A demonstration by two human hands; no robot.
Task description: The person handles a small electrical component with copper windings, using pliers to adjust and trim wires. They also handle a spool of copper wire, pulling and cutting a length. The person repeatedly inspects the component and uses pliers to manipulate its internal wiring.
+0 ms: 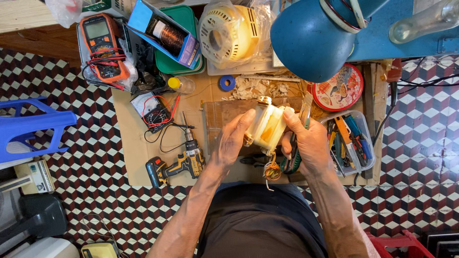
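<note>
On the cardboard sheet (129,143) spread over the tiled floor, an orange meter (101,45) lies at the far left corner, with a small dial gauge (154,110) nearer the middle and a yellow-and-black drill (178,165) lying near the front edge. Just right of the drill, the left hand (233,138) is clamped around the left side of a cream plastic motor housing (267,128), fingers wrapped over its face. The housing is boxy, pale cream with a yellowed translucent patch, brass-coloured metal bits at its top and lower left, and a bundle of orange and yellow wires (271,171) hanging from its underside. It is held above the middle of the sheet, over a brown board. The right hand (308,143) grips its right side, closed, with green-handled pliers (292,157) tucked in the same hand. Further right, a clear tray (366,126) of tools sits at the right edge.
</note>
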